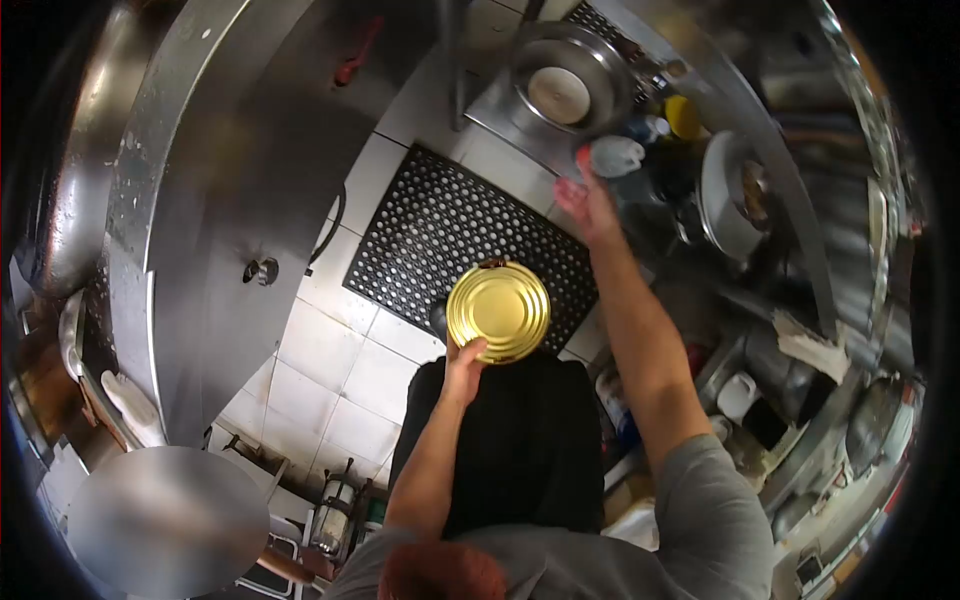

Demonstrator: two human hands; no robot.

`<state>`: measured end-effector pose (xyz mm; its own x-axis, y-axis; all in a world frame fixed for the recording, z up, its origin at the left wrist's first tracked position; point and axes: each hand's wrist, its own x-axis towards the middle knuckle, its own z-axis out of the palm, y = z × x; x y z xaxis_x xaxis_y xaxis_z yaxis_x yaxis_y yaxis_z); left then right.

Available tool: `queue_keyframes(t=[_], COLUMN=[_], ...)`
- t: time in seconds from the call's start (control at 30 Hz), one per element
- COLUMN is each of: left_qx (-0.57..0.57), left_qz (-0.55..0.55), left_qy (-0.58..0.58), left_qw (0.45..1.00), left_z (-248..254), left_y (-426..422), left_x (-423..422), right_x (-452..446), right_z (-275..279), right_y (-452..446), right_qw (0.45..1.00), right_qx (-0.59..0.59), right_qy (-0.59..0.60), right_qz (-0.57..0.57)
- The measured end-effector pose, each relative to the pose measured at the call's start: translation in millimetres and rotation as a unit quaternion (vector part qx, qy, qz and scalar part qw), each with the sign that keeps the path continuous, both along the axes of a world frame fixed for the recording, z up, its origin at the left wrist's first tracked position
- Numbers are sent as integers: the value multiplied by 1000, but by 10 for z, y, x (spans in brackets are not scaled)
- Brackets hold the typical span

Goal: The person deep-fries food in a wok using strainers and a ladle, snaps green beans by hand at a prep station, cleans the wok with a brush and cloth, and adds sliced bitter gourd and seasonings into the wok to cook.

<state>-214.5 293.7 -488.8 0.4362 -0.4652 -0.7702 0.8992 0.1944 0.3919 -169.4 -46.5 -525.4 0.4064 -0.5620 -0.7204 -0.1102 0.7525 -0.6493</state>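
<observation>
My left hand (464, 369) grips a large gold-coloured tin can (498, 310) near its lower edge, with the thumb lying on the ridged round end that faces me. A dark reddish patch shows on the can's far rim. My right hand (591, 208) is stretched out ahead to the right, somewhat blurred, its fingers apart and holding nothing that I can see. Just beyond its fingers is a pale bottle (617, 157) with a red end; I cannot tell whether they touch.
A metal basin (600, 55) with a white round item (559, 96) stands ahead. At right are a white bowl (722, 200), a yellow round item (683, 117) and cluttered shelves. A black perforated mat (430, 220) covers part of the tiled floor. A steel counter (225, 210) stands left.
</observation>
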Motion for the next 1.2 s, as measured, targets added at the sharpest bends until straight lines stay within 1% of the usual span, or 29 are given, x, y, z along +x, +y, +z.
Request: queue_keyframes(t=[0.03, 0.1, 0.17, 0.23, 0.27, 0.33, 0.37, 0.43, 0.47, 0.53, 0.6, 0.63, 0.7, 0.77, 0.8, 0.83, 0.87, 0.9, 0.93, 0.97, 1.0, 1.03, 1.07, 1.1, 1.13, 1.17, 1.2], left_qx=[20, 21, 23, 29, 35, 52, 49, 43, 33, 39, 45, 38, 21, 26, 36, 47, 43, 45, 22, 0, -5, -11, -11, -12, -6, -2, 10], left_qz=[6, 11, 19, 33, 31, 26, 24, 28, 28, 6, -19, -30, -25, -33, -43, -51, -50, -43, -48, -50, -46, -44, -55, -70, -63, -59, -67], left_qy=[9, 29, 42, 57, 49, 37, 35, 20, 14, 10, -4, 0, 5, 4, 1, -3, -5, -7, -13, -21, -17, -12, -26, -38, -48, -57, -76], left_qw=[1000, 999, 999, 997, 998, 998, 998, 998, 999, 999, 999, 999, 999, 999, 998, 998, 998, 998, 999, 999, 999, 999, 998, 997, 997, 997, 995], left_z=[-51, -15, -41, -68, -91, -104, -95, -83, -45, -95, -103, -97, -87, -99, -115, -139, -179, -183, -190, -209, -314, -460, -567, -669, -763, -850, -860], left_y=[27, 48, 91, 151, 183, 192, 185, 134, 97, 98, 73, 40, -20, -94, -144, -200, -269, -360, -463, -568, -676, -814, -993, -1187, -1422, -1651, -1889], left_x=[25, 123, 195, 210, 209, 222, 238, 253, 285, 273, 300, 318, 347, 342, 351, 367, 369, 408, 476, 549, 595, 653, 739, 840, 920, 1004, 1113], right_x=[289, 675, 921, 1088, 1127, 1192, 1223, 1220, 1255, 1368, 1467, 1473, 1455, 1145, 876, 553, 203, -253, -671, -1021, -1366, -1643, -1986, -2156, -2270, -2073, -2059], right_z=[-27, -275, -360, -425, -468, -461, -454, -402, -348, -284, -510, -463, -319, -333, -419, -437, -245, -314, -138, 137, 253, 454, 472, 493, 542, 801, 763], right_y=[-150, -470, -672, -763, -822, -949, -966, -1011, -1029, -1047, -1136, -1095, -957, -774, -641, -481, -216, -36, 245, 521, 834, 1141, 1422, 1770, 1908, 1872, 1849], right_qw=[999, 998, 997, 983, 984, 981, 980, 979, 977, 974, 969, 967, 960, 981, 984, 982, 978, 960, 949, 961, 961, 943, 944, 934, 922, 938, 915], right_qx=[12, 2, -8, -70, -69, -132, -135, -176, -182, -200, -194, -202, -148, -157, -173, -188, -199, -252, -281, -239, -227, -240, -208, -243, -278, -254, -293], right_qy=[-8, -29, -51, 35, 32, 79, 78, 39, 42, -47, -79, -72, -108, -37, -21, -8, -28, 30, 58, 95, 149, 225, 251, 260, 240, 210, 227], right_qz=[-38, -52, -66, -169, -163, -120, -122, -98, -105, -100, -130, -138, -211, -106, -39, 29, 58, 115, 130, 105, 49, 45, 51, 18, 122, 112, 161])
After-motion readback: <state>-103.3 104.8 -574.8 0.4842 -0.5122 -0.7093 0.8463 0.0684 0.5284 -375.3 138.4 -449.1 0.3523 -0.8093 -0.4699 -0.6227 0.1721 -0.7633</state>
